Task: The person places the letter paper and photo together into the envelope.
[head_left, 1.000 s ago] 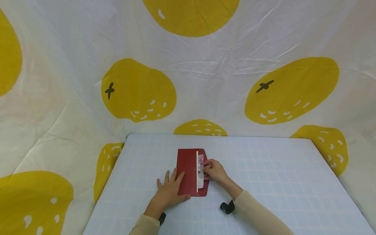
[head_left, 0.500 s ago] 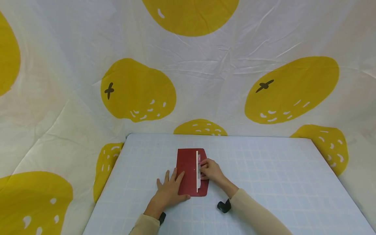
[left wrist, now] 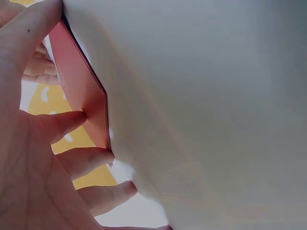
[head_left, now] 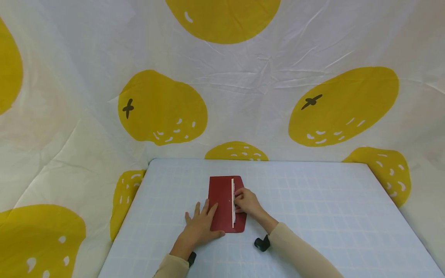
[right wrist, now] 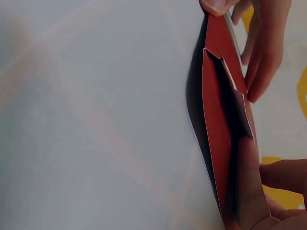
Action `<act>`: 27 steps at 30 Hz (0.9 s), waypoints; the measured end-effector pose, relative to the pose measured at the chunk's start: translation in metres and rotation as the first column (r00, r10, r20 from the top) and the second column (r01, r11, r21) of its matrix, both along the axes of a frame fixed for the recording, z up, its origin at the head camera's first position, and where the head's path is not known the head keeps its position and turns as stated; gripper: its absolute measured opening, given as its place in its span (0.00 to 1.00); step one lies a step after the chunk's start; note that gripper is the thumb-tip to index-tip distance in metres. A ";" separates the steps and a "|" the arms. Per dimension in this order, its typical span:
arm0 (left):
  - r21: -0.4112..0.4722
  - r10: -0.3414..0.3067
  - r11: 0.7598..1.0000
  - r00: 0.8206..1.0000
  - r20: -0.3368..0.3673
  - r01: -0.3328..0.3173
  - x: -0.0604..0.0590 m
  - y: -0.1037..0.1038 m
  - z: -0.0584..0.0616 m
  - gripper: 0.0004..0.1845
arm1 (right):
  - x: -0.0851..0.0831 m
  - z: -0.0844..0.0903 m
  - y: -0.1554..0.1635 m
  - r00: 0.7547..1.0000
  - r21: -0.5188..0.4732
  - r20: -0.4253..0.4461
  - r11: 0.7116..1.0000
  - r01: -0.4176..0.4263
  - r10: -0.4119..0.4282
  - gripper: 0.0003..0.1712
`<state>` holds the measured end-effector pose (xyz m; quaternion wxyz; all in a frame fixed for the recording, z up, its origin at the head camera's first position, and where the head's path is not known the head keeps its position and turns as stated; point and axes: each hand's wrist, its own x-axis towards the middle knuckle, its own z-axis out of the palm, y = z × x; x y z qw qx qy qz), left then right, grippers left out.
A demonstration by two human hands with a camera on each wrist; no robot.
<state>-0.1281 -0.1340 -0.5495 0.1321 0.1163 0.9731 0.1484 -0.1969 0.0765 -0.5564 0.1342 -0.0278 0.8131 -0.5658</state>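
A red envelope (head_left: 220, 187) lies on the table, its flap spread to the right and a white strip (head_left: 232, 193) running along its opening. My left hand (head_left: 199, 227) rests on its left part with fingers spread, the thumb at the near edge. At the opening, my right hand (head_left: 248, 202) pinches a pale paper slip (head_left: 234, 218) with pink print; only a thin sliver shows outside. From the right wrist view, the red pocket (right wrist: 216, 120) gapes and a right-hand digit (right wrist: 252, 177) reaches into it. How far the slip extends inside is hidden.
A pale checked cloth covers the table (head_left: 313, 200). Behind it hangs a white curtain (head_left: 240, 108) with yellow fruit shapes. Each wrist carries a small black camera, the right one (head_left: 262, 243) low beside the sleeve.
My right hand has moved left with the paper slip, which has slid into the envelope until only a narrow edge shows. My left hand has stayed in place on the envelope.
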 end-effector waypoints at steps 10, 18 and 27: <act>-0.010 -0.006 1.000 1.000 -0.005 0.006 -0.001 0.000 0.001 0.54 | 0.003 0.004 0.003 1.000 0.021 -0.005 1.000 -0.017 0.017 0.13; -0.010 -0.019 1.000 1.000 -0.021 0.019 -0.003 -0.001 0.002 0.54 | 0.006 0.009 0.007 0.998 0.038 -0.017 0.998 -0.058 0.059 0.12; -0.002 -0.039 0.999 0.998 -0.042 0.039 0.001 -0.002 0.003 0.53 | 0.013 0.009 0.022 0.998 0.021 -0.048 0.999 -0.042 0.043 0.11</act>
